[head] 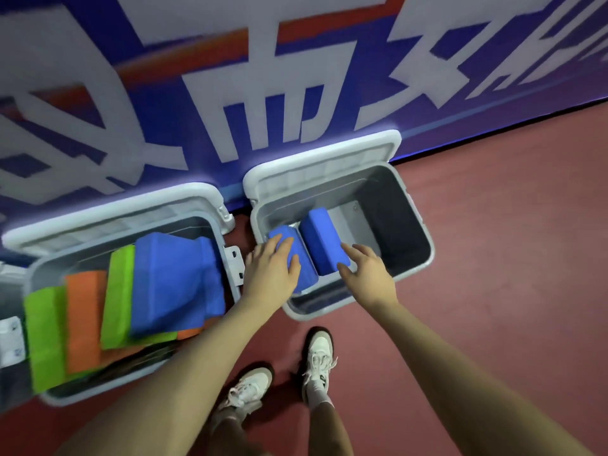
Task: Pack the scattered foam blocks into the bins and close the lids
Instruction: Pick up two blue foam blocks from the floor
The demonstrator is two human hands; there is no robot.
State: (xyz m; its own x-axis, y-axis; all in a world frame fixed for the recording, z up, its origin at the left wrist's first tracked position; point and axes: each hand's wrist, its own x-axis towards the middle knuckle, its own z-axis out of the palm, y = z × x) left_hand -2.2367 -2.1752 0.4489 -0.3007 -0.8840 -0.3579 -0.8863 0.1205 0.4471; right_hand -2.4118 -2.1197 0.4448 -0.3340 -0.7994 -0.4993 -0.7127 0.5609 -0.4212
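Two grey bins stand on the floor with their white lids open against the wall. The left bin is packed with green, orange and blue foam blocks. The right bin holds two blue blocks side by side. My left hand lies on the left blue block, with fingers and thumb spread over its top. My right hand reaches into the same bin, and its relaxed fingertips touch the near end of the right blue block.
A blue banner wall with large white characters runs right behind the bins. Red floor stretches out to the right. My two feet in white sneakers stand just in front of the right bin. A white object sits at the far left edge.
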